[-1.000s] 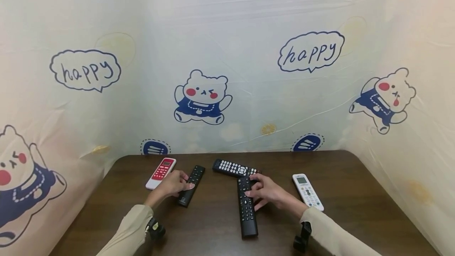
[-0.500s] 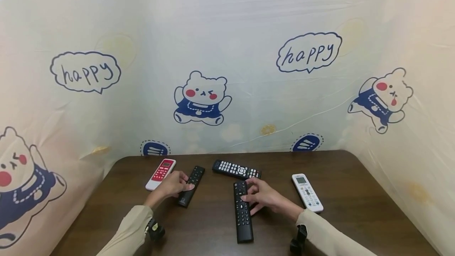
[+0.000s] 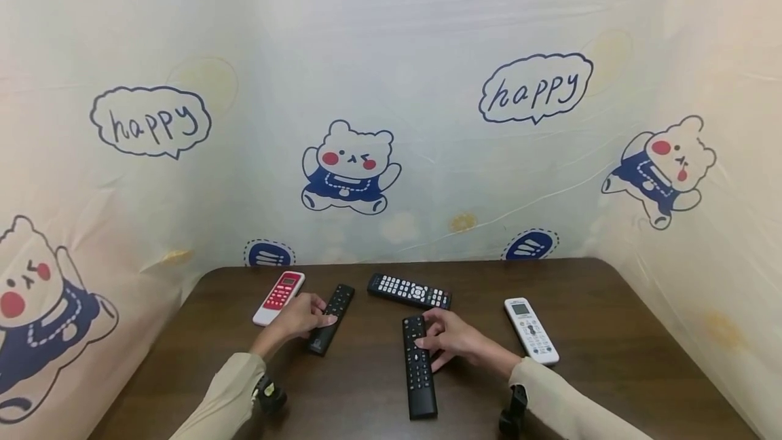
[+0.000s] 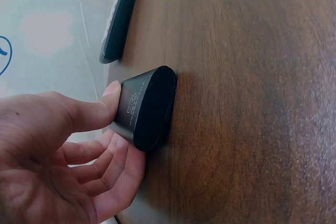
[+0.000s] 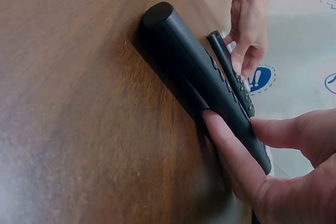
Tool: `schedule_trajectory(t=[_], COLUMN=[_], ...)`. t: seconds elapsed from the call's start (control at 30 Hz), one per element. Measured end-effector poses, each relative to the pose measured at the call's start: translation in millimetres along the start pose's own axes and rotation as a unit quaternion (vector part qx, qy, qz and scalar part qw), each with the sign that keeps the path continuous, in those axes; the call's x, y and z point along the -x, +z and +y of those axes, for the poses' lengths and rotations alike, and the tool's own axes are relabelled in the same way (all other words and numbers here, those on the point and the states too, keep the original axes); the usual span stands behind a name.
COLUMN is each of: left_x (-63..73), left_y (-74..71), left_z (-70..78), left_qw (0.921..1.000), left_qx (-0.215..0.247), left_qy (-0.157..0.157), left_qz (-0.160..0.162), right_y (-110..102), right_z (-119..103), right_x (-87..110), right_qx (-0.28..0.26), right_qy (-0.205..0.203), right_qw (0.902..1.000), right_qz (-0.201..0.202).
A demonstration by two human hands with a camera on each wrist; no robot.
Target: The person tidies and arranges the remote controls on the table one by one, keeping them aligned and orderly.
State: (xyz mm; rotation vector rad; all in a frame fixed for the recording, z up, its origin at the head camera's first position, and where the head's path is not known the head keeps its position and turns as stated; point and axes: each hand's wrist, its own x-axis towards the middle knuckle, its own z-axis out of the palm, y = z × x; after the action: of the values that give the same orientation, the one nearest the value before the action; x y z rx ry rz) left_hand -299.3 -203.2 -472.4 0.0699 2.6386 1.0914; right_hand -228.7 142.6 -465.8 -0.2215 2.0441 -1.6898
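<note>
The left hand (image 3: 301, 315) pinches a slim black plastic remote (image 3: 339, 301) on the dark brown wooden bench (image 3: 348, 392), near a red-and-white oblong remote (image 3: 278, 296), and the right hand (image 3: 455, 335) pinches a second black oblong plastic remote (image 3: 419, 372) further right

"Happy", written twice

On the pale backdrop (image 3: 434, 53), the word "happy" stands in blue handwritten letters inside two outlined bubbles: the left bubble (image 3: 151, 122) and the right bubble (image 3: 536, 89). Below, the left blue oval (image 3: 269, 254) and the right blue oval (image 3: 530, 245) bear pale strokes like exclamation marks. In the left wrist view, the black remote (image 4: 130, 103) in the left hand (image 4: 63, 156) shows pale lettering near its end, too small and blurred to read. Key markings on the white remote (image 3: 531, 331) are likewise illegible.
</note>
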Motion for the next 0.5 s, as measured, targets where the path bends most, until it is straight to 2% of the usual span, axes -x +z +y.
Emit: schedule_trajectory(t=[0.17,0.5], left_x=[-0.4,-0.4], left_y=[-1.5,1.1], left_z=[1.2,-4.0], left_qw=[1.0000,1.0000], left_qx=[0.005,0.007], left_qy=[0.002,0.007], left_qz=[0.001,0.002], right_y=[1.1,5.0], right_z=[-2.8,-5.8], right_x=[-1.9,-2.9], right_qx=[0.018,0.049], right_qy=[0.001,0.030], right_qw=[0.9998,0.9982], right_qz=[0.004,0.014])
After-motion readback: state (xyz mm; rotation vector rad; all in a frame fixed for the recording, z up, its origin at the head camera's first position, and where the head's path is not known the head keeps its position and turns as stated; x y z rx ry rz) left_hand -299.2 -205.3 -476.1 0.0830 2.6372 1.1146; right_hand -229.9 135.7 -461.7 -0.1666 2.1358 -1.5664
